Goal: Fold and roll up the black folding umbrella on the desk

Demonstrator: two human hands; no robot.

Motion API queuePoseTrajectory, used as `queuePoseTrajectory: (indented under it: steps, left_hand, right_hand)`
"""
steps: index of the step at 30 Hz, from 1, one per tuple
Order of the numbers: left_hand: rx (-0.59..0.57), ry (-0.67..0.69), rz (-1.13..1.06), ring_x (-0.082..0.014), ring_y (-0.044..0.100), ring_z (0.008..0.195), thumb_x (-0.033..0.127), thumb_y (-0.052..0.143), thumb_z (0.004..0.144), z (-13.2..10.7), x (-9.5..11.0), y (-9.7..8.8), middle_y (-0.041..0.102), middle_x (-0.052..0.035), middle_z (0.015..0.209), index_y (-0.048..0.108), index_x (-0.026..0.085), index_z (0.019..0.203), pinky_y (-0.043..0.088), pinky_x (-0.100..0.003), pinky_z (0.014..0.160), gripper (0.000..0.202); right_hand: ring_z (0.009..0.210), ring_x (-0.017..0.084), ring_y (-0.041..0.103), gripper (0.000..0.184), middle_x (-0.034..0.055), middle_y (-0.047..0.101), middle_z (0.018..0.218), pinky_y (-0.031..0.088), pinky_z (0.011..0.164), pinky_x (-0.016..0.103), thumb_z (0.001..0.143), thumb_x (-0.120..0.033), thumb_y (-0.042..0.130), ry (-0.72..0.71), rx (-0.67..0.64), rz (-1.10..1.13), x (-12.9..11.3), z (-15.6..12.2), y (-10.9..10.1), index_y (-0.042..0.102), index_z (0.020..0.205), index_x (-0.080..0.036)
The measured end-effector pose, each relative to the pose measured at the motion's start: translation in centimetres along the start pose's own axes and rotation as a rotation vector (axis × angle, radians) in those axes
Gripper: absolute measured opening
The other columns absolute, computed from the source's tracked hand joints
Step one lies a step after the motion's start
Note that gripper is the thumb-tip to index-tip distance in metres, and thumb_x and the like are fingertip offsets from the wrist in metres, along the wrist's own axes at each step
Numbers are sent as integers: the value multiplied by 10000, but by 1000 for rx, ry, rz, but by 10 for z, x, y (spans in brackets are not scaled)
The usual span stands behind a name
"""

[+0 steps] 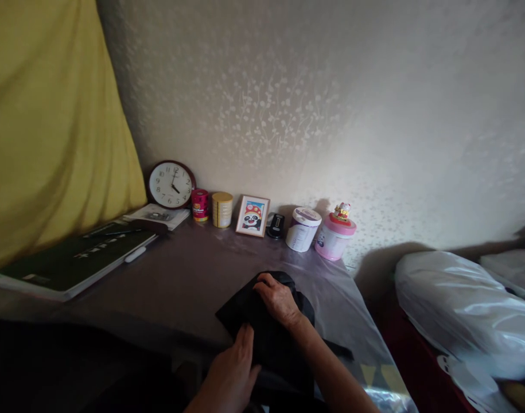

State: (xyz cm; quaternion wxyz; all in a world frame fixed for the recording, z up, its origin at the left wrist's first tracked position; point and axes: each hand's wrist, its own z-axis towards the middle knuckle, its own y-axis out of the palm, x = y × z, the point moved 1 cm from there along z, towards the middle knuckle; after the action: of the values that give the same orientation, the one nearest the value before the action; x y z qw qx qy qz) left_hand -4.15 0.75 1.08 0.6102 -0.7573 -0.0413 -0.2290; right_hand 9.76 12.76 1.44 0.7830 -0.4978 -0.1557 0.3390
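A piece of black folded cloth lies near the front of the table, with a narrow strap-like end sticking out to the right. I cannot make out whether it is a garment or a bag. My right hand is on top of its upper part, fingers bent down and closed on the fabric. At the cloth's lower left edge is my left hand, its fingers stretched out together against the fabric and the thumb apart. The fabric's underside and lower end are hidden by my arms and shadow.
Along the wall stand a clock, a red can, a yellow canister, a framed panda picture, a white tub and a pink tub. A large book lies left; plastic bags are right.
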Motion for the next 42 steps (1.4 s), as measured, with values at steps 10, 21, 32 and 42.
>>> queuePoseTrajectory:
  steps: [10, 21, 32, 42]
  left_hand:
    - [175, 89, 247, -211, 646, 856, 89, 517, 751, -4, 16, 0, 157, -110, 1492, 217, 329, 1387, 568, -317, 622, 743]
    - [195, 25, 374, -151, 650, 694, -10, 412, 761, 14, 10, 33, 311, -87, 1446, 258, 367, 1362, 560, -235, 529, 726]
    - [297, -27, 553, -140, 642, 645, -67, 433, 680, 16, 16, 41, 251, -92, 1466, 191, 368, 1369, 548, -236, 466, 850]
    - [325, -11, 578, -117, 636, 588, -17, 473, 726, 12, 14, 38, 391, -120, 1397, 273, 340, 1357, 529, -206, 464, 752]
  right_hand:
    - [851, 123, 589, 180, 39, 583, 1030, 492, 723, 205, 899, -191, 440, -36, -45, -40, 1, 4, 2, 609, 957, -220]
    - [970, 142, 587, 240, 69, 633, 990, 493, 872, 285, 923, -184, 375, -61, 123, 196, -26, -40, -17, 584, 1040, -181]
    - [1196, 229, 480, 360, 117, 545, 1269, 422, 968, 462, 940, -297, 331, 241, 123, 33, 64, -33, 9, 532, 1214, -177]
    - [1153, 162, 501, 262, 39, 657, 1084, 289, 1064, 411, 933, -270, 383, -73, -7, 227, -1, -41, -15, 594, 1080, -218]
